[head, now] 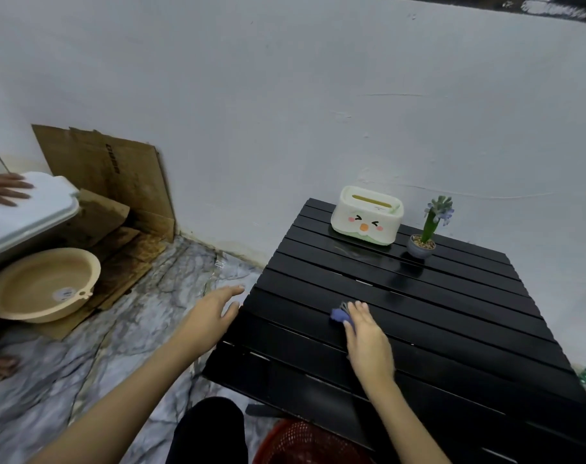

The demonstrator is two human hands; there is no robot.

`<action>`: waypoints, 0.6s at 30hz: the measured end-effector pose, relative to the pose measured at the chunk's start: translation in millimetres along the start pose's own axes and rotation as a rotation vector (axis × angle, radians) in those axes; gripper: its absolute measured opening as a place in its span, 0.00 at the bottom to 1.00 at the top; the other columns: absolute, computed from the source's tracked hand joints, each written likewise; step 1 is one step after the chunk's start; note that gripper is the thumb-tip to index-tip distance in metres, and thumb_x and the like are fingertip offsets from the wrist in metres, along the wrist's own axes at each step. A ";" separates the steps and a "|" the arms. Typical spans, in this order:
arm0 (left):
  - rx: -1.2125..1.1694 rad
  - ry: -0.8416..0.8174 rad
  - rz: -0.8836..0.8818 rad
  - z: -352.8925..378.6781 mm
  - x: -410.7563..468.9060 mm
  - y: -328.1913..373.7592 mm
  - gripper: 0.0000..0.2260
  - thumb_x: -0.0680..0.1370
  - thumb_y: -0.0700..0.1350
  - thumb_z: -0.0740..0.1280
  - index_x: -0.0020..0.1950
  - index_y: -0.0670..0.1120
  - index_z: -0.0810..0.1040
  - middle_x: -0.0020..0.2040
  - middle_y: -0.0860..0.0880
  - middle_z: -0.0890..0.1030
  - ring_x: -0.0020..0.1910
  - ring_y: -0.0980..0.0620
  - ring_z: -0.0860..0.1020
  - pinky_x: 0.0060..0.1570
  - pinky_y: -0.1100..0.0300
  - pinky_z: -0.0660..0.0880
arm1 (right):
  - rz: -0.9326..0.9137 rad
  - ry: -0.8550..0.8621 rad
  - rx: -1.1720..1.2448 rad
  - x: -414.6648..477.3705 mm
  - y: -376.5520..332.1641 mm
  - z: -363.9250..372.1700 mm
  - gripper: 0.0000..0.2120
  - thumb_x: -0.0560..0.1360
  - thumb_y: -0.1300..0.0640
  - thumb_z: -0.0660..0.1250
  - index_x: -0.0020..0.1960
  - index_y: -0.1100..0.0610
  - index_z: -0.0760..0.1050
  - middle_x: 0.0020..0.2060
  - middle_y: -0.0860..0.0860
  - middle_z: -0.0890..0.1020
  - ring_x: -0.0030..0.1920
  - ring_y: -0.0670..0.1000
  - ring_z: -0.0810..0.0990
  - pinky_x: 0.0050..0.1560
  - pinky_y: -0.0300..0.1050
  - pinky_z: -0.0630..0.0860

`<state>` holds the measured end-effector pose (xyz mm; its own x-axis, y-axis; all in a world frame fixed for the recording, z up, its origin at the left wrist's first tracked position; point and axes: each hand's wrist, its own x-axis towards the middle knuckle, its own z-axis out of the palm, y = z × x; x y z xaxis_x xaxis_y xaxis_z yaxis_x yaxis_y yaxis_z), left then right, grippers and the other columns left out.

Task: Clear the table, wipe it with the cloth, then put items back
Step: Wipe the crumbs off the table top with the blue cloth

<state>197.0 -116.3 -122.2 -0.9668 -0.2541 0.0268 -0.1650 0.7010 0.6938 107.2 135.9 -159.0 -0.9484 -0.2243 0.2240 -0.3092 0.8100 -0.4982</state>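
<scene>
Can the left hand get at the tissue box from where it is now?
Probably yes: the left hand hovers open off the table's left edge, and bare slats lie between it and the tissue box.

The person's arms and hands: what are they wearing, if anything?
Nothing visible. The left hand and right hand are bare, without gloves, rings or a watch. Both forearms are uncovered, with no sleeves in view up to the picture's lower edge.

I see two bare forearms without sleeves, the left hand (214,313) and the right hand (368,343) without rings or gloves, and dark black trousers (208,433) on the knee.
</scene>
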 end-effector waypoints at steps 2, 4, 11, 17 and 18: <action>-0.004 0.007 -0.003 -2.2 -2.1 -0.6 0.16 0.80 0.45 0.56 0.67 0.47 0.67 0.69 0.48 0.70 0.69 0.51 0.67 0.67 0.57 0.63 | 0.008 -0.034 -0.014 12.1 -33.5 17.0 0.19 0.79 0.58 0.56 0.69 0.57 0.64 0.71 0.54 0.66 0.72 0.50 0.62 0.69 0.46 0.64; 0.001 0.015 0.007 -5.8 -2.8 1.4 0.16 0.80 0.44 0.55 0.68 0.46 0.67 0.69 0.48 0.70 0.69 0.51 0.66 0.66 0.58 0.62 | -0.072 -0.123 0.000 15.4 -71.5 38.0 0.19 0.79 0.58 0.55 0.70 0.58 0.63 0.72 0.54 0.64 0.72 0.51 0.60 0.69 0.47 0.64; 0.012 0.040 0.029 -10.5 -3.2 14.4 0.16 0.79 0.43 0.56 0.67 0.46 0.69 0.68 0.46 0.72 0.67 0.49 0.70 0.65 0.57 0.65 | -0.375 -0.330 0.050 -44.2 -135.7 61.8 0.20 0.78 0.58 0.54 0.70 0.57 0.61 0.72 0.53 0.63 0.73 0.51 0.59 0.65 0.50 0.68; -0.004 0.026 0.055 5.9 -7.9 23.3 0.15 0.78 0.41 0.58 0.65 0.44 0.70 0.66 0.47 0.74 0.68 0.50 0.69 0.64 0.62 0.62 | -0.527 -0.272 0.029 -105.1 -61.0 17.5 0.18 0.74 0.46 0.51 0.57 0.47 0.75 0.57 0.42 0.80 0.60 0.36 0.73 0.59 0.24 0.63; -0.001 0.020 0.054 9.4 -8.6 24.5 0.15 0.78 0.40 0.58 0.65 0.44 0.70 0.66 0.47 0.74 0.68 0.50 0.69 0.63 0.64 0.61 | -0.484 -0.265 0.053 -112.2 -39.5 3.8 0.20 0.76 0.45 0.49 0.58 0.48 0.74 0.59 0.42 0.78 0.62 0.33 0.69 0.60 0.22 0.58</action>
<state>199.5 -90.7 -112.1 -0.9703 -0.2289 0.0782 -0.1125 0.7134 0.6917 225.6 127.0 -167.7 -0.6805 -0.6980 0.2231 -0.7105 0.5539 -0.4340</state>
